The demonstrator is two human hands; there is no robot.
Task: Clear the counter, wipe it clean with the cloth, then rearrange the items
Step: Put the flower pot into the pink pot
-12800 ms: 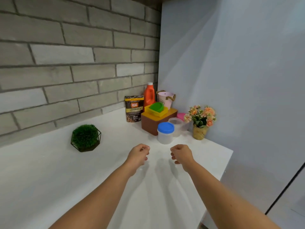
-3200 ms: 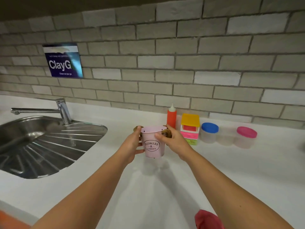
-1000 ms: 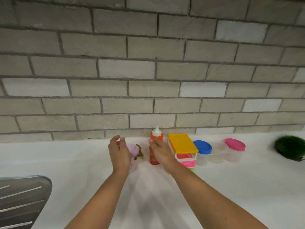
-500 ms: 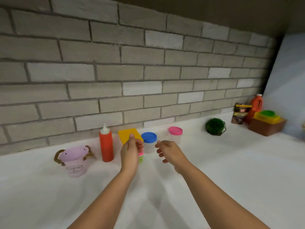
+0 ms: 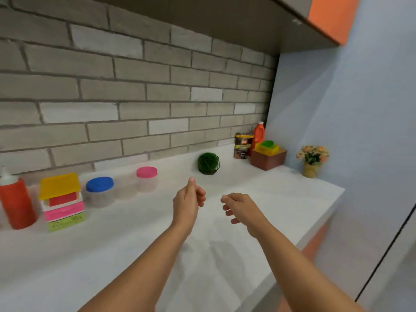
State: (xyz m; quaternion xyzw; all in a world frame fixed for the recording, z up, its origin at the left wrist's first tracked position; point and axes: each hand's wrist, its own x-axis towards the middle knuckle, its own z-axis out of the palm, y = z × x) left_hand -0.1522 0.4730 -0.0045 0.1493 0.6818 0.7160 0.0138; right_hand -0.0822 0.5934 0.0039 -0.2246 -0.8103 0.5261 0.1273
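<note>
head view: our left hand (image 5: 188, 200) and right hand (image 5: 239, 208) hover loosely curled and empty over the counter (image 5: 281, 192); we judge the green plant (image 5: 208, 163), far right, goes next, best cupped low so it stays upright.

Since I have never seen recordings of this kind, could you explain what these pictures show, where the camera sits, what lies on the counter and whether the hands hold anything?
There is no machine here: a person works with bare hands, and one wide-angle camera worn on the head looks forward and down, so the arms enter from below. The left hand and right hand hover over the counter, fingers loosely curled, holding nothing. Along the brick wall, from the left, stand a red squeeze bottle, a stack of coloured boxes, a blue-lidded tub, a pink-lidded tub and a green ball plant. In the far corner are a dark packet, an orange bottle, a brown box and a pot of flowers.
</note>
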